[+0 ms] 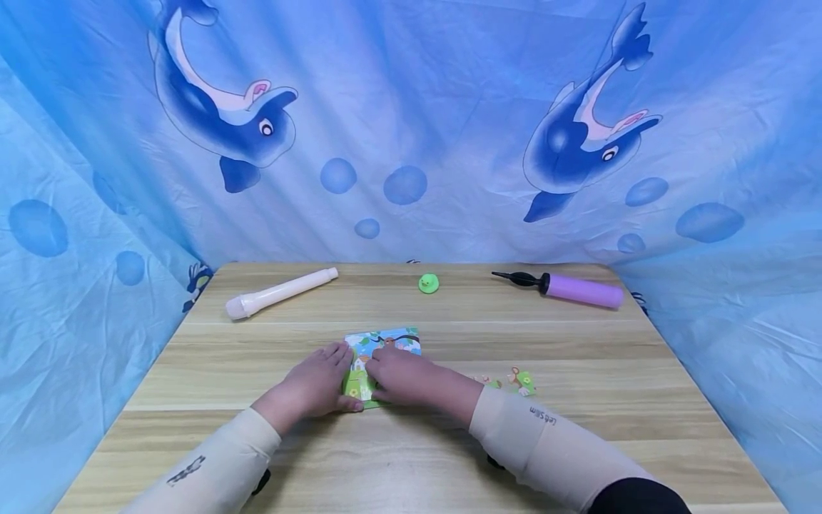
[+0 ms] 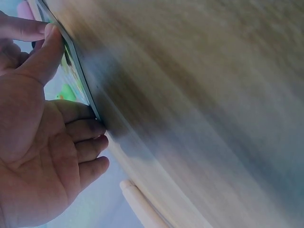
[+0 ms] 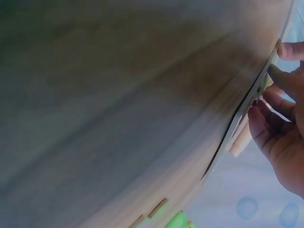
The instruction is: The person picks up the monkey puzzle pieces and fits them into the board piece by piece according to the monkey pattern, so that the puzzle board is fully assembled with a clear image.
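Observation:
A jigsaw puzzle board (image 1: 366, 344) with a bright cartoon picture lies flat on the wooden table. My left hand (image 1: 317, 380) rests along its left side; in the left wrist view the thumb (image 2: 50, 50) touches the board's edge, and the fingers lie against it further along. Over the middle and right of the board is my right hand (image 1: 406, 375), its bent fingertips touching the picture. The right wrist view shows those fingertips at the board, but whether a piece lies under them is hidden. Loose puzzle pieces (image 1: 525, 383) lie to the right, partly behind my right forearm.
At the back left lies a white microphone-shaped stick (image 1: 282, 293). A small green toy duck (image 1: 428, 283) sits at the back middle. A purple hand pump (image 1: 584, 290) with a black nozzle lies at the back right. A blue dolphin curtain (image 1: 411, 128) hangs behind the table (image 1: 411, 457).

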A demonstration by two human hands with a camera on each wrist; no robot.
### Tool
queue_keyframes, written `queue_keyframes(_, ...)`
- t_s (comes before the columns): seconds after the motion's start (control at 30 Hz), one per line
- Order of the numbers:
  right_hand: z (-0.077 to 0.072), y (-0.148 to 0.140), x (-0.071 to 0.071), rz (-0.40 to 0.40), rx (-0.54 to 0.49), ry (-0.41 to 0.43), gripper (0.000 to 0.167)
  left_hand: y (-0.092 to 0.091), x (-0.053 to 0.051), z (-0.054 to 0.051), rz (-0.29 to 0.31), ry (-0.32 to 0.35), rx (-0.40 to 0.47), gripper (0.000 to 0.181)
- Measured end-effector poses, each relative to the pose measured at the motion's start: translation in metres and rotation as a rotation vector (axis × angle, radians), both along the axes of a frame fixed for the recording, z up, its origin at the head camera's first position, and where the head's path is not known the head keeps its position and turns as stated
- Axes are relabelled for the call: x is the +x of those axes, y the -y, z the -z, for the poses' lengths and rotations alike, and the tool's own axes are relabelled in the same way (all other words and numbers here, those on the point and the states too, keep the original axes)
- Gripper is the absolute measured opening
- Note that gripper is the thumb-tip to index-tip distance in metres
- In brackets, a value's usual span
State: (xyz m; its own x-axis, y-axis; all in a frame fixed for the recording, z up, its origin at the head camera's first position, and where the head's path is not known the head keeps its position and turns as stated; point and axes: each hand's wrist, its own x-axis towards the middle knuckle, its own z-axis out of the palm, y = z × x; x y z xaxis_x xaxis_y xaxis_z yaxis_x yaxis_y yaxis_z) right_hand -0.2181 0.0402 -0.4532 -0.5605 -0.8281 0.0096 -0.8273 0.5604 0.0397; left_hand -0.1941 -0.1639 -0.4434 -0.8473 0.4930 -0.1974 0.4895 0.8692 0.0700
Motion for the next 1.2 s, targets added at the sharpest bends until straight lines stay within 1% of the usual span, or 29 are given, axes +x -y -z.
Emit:
queue_keyframes(0.07,0.000,0.000,0.001,-0.024,-0.004,0.006,0.021,0.000,0.000,0.000,0.003,0.000,-0.002,0.100)
queue_keyframes(0.23,-0.002,-0.006,0.004,-0.110,0.022,0.025,0.030,0.000,-0.001,-0.001,0.005,0.008,0.001,0.102)
queue_keyframes(0.33,-0.004,-0.008,0.006,-0.143,0.055,0.009,0.035,0.001,-0.002,-0.002,0.004,0.013,-0.004,0.102)
queue_keyframes(0.43,-0.004,-0.008,0.007,-0.147,0.089,-0.021,0.036,0.001,-0.002,-0.003,0.006,0.013,-0.011,0.101)
queue_keyframes(0.53,-0.005,-0.008,0.008,-0.139,0.108,-0.025,0.039,0.001,-0.002,-0.003,0.013,0.008,-0.014,0.101)
queue_keyframes(0.63,-0.006,-0.011,0.007,-0.134,0.072,0.014,0.039,0.000,-0.003,-0.003,0.018,0.000,-0.018,0.101)
queue_keyframes(0.73,-0.007,-0.018,0.005,-0.132,-0.008,0.079,0.038,-0.001,-0.003,-0.002,0.022,-0.005,-0.023,0.101)
queue_keyframes(0.8,-0.008,-0.026,0.003,-0.136,-0.055,0.101,0.036,-0.001,-0.004,-0.002,0.021,-0.007,-0.026,0.101)
queue_keyframes(0.87,-0.009,-0.034,0.002,-0.130,-0.092,0.105,0.034,-0.002,-0.003,-0.003,0.016,-0.003,-0.022,0.101)
queue_keyframes(0.97,-0.011,-0.050,-0.001,-0.092,-0.118,0.106,0.032,-0.003,-0.002,-0.004,0.004,0.005,-0.017,0.101)
queue_keyframes(1.07,-0.014,-0.069,-0.003,-0.018,-0.122,0.130,0.032,-0.004,-0.001,-0.004,-0.002,0.012,-0.014,0.101)
queue_keyframes(1.2,-0.021,-0.095,-0.005,0.093,-0.098,0.180,0.031,-0.003,0.000,-0.003,-0.009,0.016,-0.026,0.100)
